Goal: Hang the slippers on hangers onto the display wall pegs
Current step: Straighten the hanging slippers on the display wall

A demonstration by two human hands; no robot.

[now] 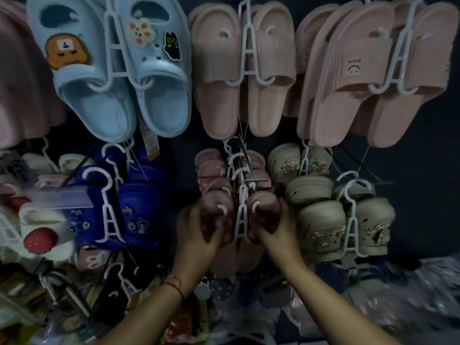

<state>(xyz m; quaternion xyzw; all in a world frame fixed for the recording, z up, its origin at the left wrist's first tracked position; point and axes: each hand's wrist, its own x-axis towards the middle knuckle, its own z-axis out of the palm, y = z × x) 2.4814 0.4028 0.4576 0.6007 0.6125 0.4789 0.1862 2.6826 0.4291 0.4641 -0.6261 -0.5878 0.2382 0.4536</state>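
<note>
Red string bracelet (174, 286); crinkled plastic bags (408, 302).

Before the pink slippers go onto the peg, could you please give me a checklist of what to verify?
1. Left hand grips the left dusty-pink rubber slipper: ok.
2. Right hand grips the right slipper: ok.
3. Both slippers sit on the white plastic hanger: ok.
4. Hanger hook over the metal wall peg: cannot tell, blurred.
5. Room beside the beige clogs: ok, tight.

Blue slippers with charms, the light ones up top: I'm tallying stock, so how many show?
2, one pair on one white hanger at upper left: left slipper with a bear charm, right slipper with flower and cat charms. None seems hidden.
</note>
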